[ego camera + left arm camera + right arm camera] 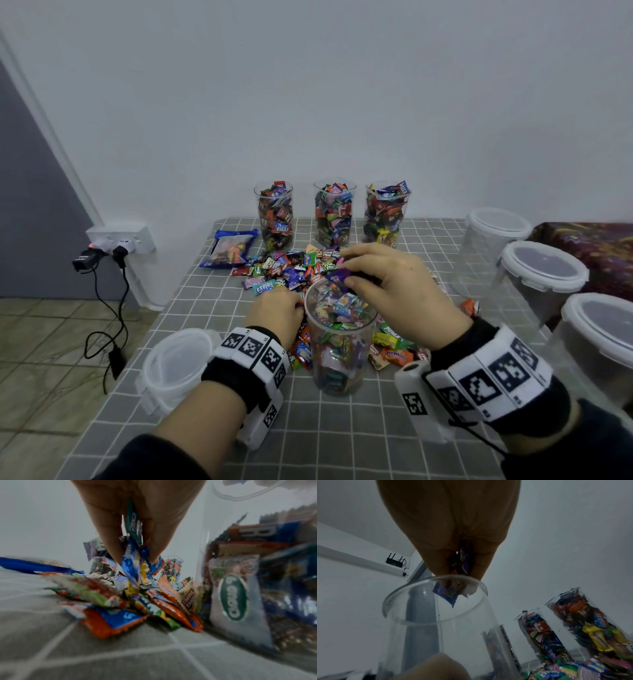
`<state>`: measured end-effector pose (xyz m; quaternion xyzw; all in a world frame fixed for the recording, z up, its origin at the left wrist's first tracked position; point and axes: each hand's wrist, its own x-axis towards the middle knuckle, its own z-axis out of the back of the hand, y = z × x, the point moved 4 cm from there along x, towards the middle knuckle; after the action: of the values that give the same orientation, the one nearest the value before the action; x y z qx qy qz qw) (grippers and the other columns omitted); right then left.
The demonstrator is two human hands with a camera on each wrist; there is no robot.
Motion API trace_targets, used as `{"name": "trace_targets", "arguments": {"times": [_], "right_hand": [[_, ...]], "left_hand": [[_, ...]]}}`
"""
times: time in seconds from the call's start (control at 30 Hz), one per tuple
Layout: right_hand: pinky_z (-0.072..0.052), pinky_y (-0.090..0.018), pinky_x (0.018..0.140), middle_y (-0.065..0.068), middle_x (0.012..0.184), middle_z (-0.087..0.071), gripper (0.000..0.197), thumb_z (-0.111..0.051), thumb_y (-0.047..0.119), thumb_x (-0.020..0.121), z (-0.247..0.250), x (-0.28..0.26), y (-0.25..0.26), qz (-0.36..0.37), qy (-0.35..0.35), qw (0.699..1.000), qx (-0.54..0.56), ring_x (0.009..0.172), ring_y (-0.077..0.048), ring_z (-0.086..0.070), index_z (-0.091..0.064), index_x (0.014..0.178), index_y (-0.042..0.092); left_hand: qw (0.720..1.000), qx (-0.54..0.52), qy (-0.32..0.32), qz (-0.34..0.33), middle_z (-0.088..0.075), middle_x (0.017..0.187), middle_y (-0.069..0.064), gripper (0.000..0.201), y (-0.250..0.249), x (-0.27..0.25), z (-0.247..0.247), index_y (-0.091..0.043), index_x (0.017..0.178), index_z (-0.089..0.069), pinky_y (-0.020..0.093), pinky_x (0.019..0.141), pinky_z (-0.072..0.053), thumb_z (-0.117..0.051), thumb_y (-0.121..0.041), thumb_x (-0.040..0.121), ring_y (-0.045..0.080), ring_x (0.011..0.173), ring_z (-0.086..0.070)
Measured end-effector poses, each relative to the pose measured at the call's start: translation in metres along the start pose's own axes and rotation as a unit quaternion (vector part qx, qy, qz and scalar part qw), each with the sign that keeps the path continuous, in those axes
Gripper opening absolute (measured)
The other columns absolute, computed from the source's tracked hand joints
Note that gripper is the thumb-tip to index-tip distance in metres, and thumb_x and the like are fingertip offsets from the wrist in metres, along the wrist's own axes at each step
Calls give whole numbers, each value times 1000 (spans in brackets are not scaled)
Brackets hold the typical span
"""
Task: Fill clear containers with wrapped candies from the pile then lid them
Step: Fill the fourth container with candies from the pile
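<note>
3 filled jars (pixel 334 212) wall off the pile's (pixel 291 269) far side.

Four tall clear containers stand on the tabletop (pixel 342 445): three filled ones in a row at twelve o'clock, the left (pixel 274 219), the middle (pixel 334 214) and the right (pixel 387 214), and one partly filled container (pixel 337 346) at the centre. Three empty lidded tubs sit along three o'clock: the far (pixel 493 236), the middle (pixel 537 277) and the near (pixel 596 342). One white-rimmed tub (pixel 174 366) lies at eight o'clock. One blue candy bag (pixel 229 248) lies at eleven o'clock. One candy pile (pixel 291 270) spreads around the centre; its pieces are too many to count. Two hands show: the left hand (pixel 274 317) and the right hand (pixel 394 287). Two plugs (pixel 118 251) sit in the wall socket at nine o'clock.
</note>
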<state>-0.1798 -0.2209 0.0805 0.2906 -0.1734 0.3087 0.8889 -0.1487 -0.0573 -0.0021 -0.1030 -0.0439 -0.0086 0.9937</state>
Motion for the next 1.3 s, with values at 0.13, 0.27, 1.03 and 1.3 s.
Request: {"name": "trace_targets", "arguments": {"times": [0.13, 0.27, 1.03, 1.3], "right_hand": [[-30, -7, 90, -1, 115, -66, 27, -55, 19, 82, -10, -6, 2, 14, 13, 1000, 10, 105, -11, -58, -74, 99, 11], [-41, -21, 90, -3, 116, -66, 25, -54, 13, 78, -16, -9, 2, 21, 12, 1000, 16, 105, -17, -62, -75, 90, 10], [-37, -17, 100, 22, 137, -40, 102, -73, 60, 54, -21, -34, -27, -185, 101, 936, 282, 123, 8, -42, -26, 141, 35], [-39, -19, 103, 17, 128, -46, 72, -81, 16, 68, -44, -42, -26, -189, 109, 908, 358, 120, 4, -47, -34, 114, 47]], "left_hand": [[1000, 3, 6, 4, -60, 113, 9, 28, 1, 1, 0, -11, 105, -66, 30, 81, -43, -42, -21, 96, 27, 103, -57], [1000, 9, 8, 8, -60, 112, 9, 28, 0, 0, 0, -10, 105, -65, 29, 80, -43, -41, -22, 97, 26, 103, -57], [976, -158, -149, -2, -64, 109, -1, 25, 8, -9, 52, -22, 115, -68, 22, 81, -37, -55, -25, 94, 13, 98, -55], [925, -319, -191, -81, -60, 86, -18, 18, -30, -32, 107, -22, 102, -73, 18, 75, -41, -63, -20, 87, 2, 83, -55]]}}
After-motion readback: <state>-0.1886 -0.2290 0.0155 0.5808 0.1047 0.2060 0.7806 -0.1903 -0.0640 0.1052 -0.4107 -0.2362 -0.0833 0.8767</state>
